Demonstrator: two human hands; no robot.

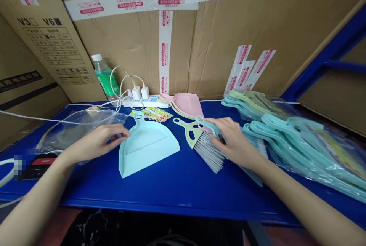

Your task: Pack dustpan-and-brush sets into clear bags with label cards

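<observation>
From here I see the pale-blue dustpan (145,139) just right of my left hand (110,138), the nearer of 2, fingers loosely parted, handle pointing away; my right hand (230,139) covers the blue brush (214,127), grip unclear; bare table (160,190) separates the dustpan's lip from the front edge

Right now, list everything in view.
Dustpan: one, light blue, centre-left
Stacked dustpans: two, pink over green, back
Brushes: at least two, green, light blue, centre-right
Bagged dustpans: several, mostly light blue, right
Cards: several, yellow-green, behind dustpan
Bottle: one, clear-green, back left
Power strip: one, white, back
Chargers: two, white, on strip
Cables: several, white, left
Plastic bag: one, clear, left
Dark object: one, black-red, left
Cardboard: several, brown, behind
Tape: several, white-red, on cardboard
Table: one, blue, beneath
Left hand: one, at dustpan
Right hand: one, over brushes
</observation>
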